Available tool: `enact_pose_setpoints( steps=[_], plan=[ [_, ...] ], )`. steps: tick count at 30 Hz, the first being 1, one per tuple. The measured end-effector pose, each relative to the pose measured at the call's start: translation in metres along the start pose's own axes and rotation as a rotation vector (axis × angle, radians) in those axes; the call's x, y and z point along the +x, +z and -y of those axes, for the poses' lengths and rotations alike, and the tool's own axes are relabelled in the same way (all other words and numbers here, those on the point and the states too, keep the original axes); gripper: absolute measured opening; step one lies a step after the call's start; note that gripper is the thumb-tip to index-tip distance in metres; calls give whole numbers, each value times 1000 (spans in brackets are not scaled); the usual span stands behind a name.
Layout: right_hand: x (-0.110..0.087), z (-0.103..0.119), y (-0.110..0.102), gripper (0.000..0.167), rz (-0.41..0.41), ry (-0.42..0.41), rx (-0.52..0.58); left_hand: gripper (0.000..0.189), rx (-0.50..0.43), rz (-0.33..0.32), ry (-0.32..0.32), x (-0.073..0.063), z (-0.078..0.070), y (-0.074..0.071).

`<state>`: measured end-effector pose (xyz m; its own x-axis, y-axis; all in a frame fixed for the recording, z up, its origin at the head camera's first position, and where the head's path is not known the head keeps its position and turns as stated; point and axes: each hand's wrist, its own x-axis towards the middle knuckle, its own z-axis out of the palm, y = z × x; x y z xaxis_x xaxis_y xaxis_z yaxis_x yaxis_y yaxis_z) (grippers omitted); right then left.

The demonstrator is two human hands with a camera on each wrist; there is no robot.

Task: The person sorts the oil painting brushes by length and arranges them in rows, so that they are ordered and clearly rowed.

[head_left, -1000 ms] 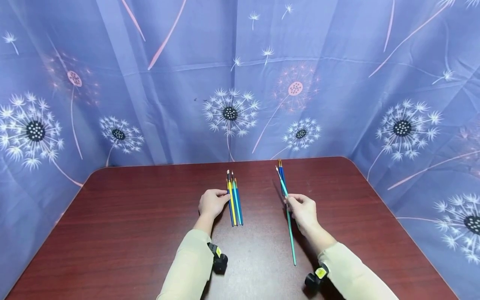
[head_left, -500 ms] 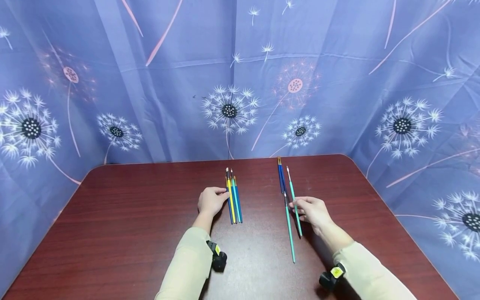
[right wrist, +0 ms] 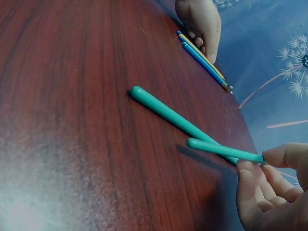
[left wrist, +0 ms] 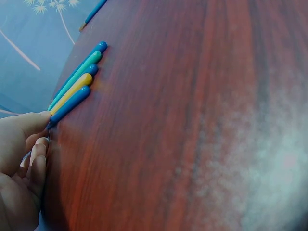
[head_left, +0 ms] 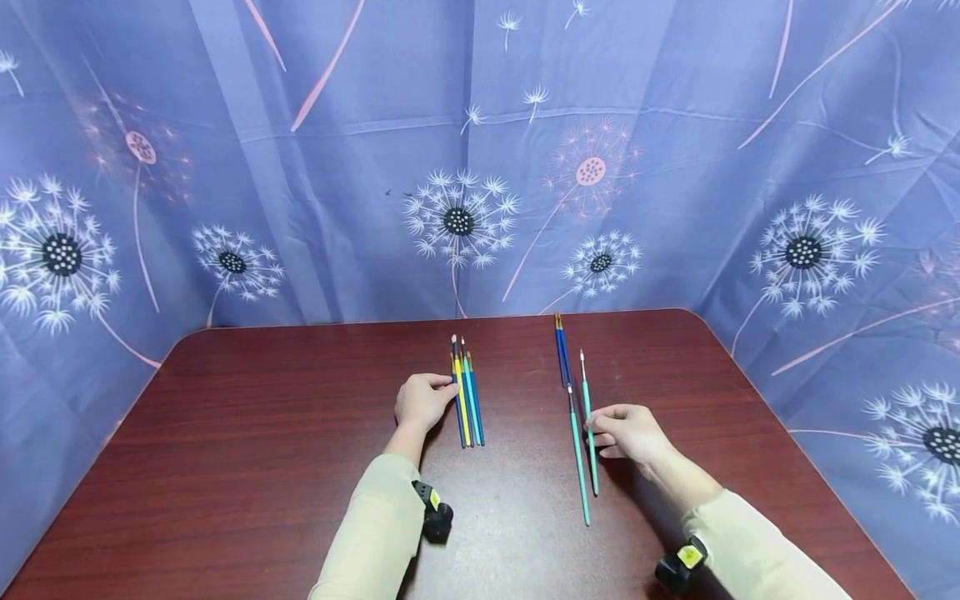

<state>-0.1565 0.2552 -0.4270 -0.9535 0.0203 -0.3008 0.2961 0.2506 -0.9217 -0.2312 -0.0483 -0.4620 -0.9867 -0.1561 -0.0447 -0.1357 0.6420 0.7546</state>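
In the head view my left hand pinches the left edge of a row of paintbrushes, thumb near the yellow paintbrush. Blue and teal ones lie alongside it, bristles pointing away; their rounded handle ends fan out in the left wrist view. My right hand pinches a teal paintbrush between thumb and fingers. Its handle end is raised off the table in the right wrist view, casting a shadow. Just left of it, a second teal paintbrush lies on the table.
Blue paintbrushes lie farther back, near the table's far edge. The dark red wooden table reaches back to a blue dandelion-print curtain that surrounds it on the back and sides. A black wrist camera sits on the right sleeve.
My right hand has moved right and toward me with the teal paintbrush, off the blue ones and to the right of the other teal paintbrush. My left hand stays by the row.
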Motion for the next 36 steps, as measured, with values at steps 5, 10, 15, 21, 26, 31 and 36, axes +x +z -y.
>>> enact_pose_setpoints(
  steps=[5, 10, 15, 21, 26, 31, 36],
  plan=[
    [-3, -2, 0, 28, 31, 6, -4, 25, 5, 2, 7, -1, -2, -2],
    [-6, -4, -1, 29, 50, 20, -32, 25, 14, 3, 13, -1, -3, -3],
    [-8, -5, -1, 27, 51, 25, -99, 25, 14, -1, 17, -1, -4, -4],
    [-9, -7, 0, 22, 42, 36, -151, 26, 15, -2, 22, 0, -3, -3],
    [-10, -7, 1, 21, 51, 39, -164, 26, 14, -1, 24, 0, -3, -3],
    [-12, -7, 3, 20, 51, 48, -180, 26, 14, -2, 26, -1, -3, -3],
    [-14, -6, 5, 19, 49, 52, -191, 25, 15, -2, 22, -2, -3, -3]
  ],
)
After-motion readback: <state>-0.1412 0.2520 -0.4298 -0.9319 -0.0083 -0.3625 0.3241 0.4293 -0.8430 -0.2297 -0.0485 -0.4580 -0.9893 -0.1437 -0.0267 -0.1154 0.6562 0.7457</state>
